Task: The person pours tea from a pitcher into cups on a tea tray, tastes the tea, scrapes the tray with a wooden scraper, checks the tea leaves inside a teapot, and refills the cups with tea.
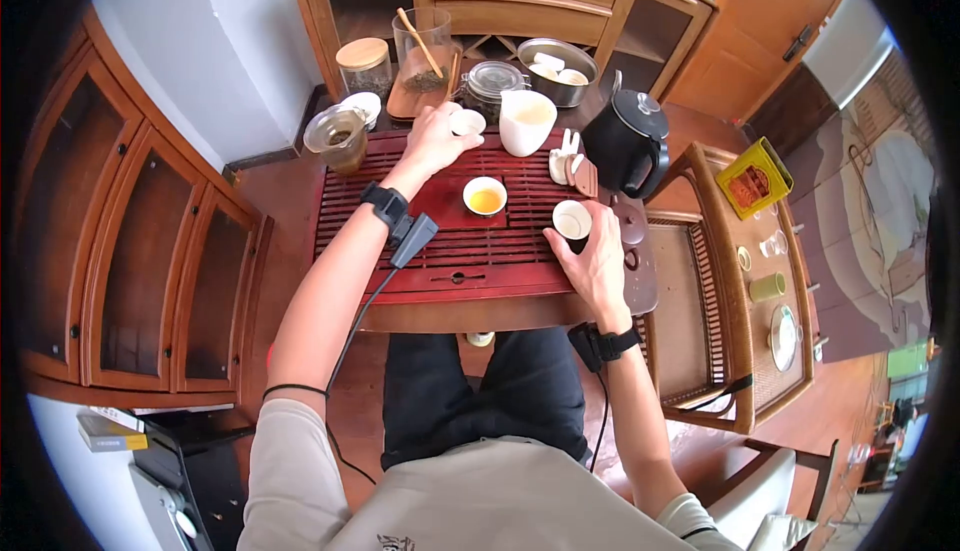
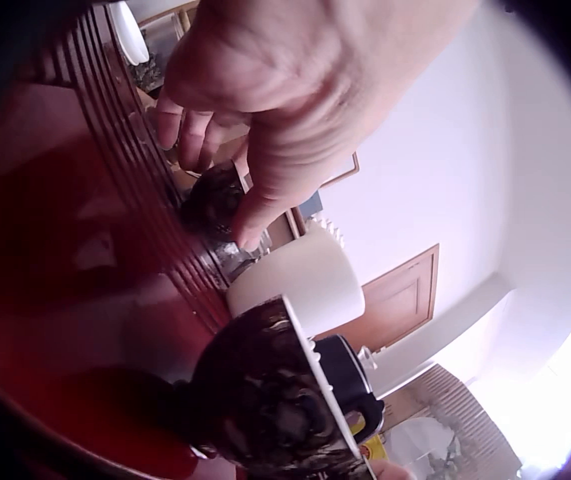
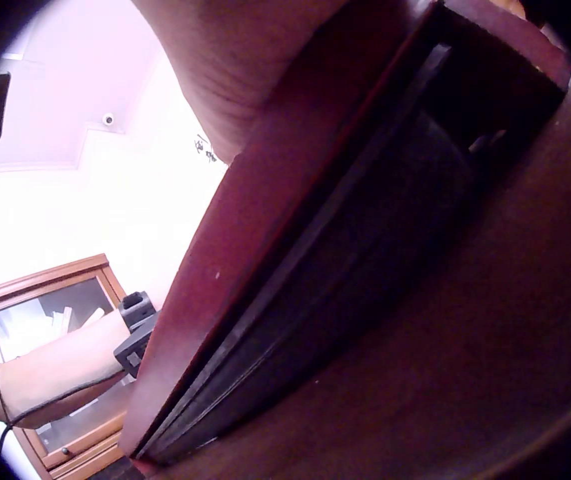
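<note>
On the red slatted tea tray (image 1: 430, 276), a small cup (image 1: 485, 196) of yellow liquid stands upright in the middle. Behind it, my left hand (image 1: 432, 143) pinches another small cup (image 1: 467, 123) by its side; the left wrist view shows this cup's dark outside (image 2: 214, 200) beside the hand (image 2: 276, 80). At the tray's right side, my right hand (image 1: 597, 263) grips a third cup (image 1: 572, 220), white inside, between thumb and fingers. In the right wrist view only the hand's base (image 3: 246, 70) shows above the tray's edge (image 3: 216, 280); its fingers and cup are hidden.
A white pitcher (image 1: 527, 124) stands behind the middle cup, with small figurines (image 1: 572, 166) to its right. A black kettle (image 1: 625, 141), jars (image 1: 365, 69) and a metal bowl (image 1: 558, 71) line the back. A glass strainer pot (image 1: 340, 139) is at the left, a brown teapot (image 1: 630, 223) at the right.
</note>
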The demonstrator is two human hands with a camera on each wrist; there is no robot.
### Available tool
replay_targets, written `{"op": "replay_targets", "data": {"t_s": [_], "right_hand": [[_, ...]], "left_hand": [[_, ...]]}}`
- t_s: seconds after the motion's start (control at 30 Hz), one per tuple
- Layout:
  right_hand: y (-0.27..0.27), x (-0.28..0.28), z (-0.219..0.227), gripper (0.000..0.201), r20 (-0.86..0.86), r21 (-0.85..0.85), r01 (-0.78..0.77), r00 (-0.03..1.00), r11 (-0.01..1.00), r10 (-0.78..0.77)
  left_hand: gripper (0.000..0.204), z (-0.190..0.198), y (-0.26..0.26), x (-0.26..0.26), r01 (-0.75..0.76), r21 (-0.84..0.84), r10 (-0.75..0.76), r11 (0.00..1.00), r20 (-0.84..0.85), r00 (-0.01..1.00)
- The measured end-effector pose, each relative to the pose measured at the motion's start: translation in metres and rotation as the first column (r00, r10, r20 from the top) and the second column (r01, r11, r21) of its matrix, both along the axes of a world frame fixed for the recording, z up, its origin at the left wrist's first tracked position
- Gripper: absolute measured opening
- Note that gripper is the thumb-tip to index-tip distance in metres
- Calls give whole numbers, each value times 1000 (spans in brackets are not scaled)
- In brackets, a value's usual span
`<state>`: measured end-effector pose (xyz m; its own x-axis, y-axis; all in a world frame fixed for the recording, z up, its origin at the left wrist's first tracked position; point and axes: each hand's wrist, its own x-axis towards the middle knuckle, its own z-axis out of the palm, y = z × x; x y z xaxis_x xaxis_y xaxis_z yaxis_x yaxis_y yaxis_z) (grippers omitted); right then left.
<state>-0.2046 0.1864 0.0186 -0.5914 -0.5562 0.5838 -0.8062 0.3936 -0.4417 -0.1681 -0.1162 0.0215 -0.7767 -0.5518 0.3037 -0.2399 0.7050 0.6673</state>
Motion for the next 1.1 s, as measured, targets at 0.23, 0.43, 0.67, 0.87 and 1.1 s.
{"op": "replay_targets", "data": {"t_s": [0.23, 0.43, 0.67, 0.87, 1.1], "right_hand": [[0, 1, 1, 55, 22, 5, -15, 1000, 1000, 15], [3, -5, 3, 54, 90, 11, -54, 995, 998, 53], [-33, -24, 94, 50, 21, -19, -245, 969, 969, 245], [-123, -51, 135, 58, -15, 268, -322, 941, 908, 339], [-190, -60, 122, 62, -19, 577, -225, 957, 785, 288]], "left_hand": [[53, 7, 9, 12, -12, 24, 12, 1000, 25, 1000], [64, 20, 28, 37, -115, -80, 119, 990, 45, 992], [26, 30, 52, 120, -3, -7, 1, 1000, -324, 946], [9, 7, 74, 170, -68, 87, 97, 994, -394, 914], [5, -8, 73, 176, -77, 309, 208, 948, -417, 885]]}}
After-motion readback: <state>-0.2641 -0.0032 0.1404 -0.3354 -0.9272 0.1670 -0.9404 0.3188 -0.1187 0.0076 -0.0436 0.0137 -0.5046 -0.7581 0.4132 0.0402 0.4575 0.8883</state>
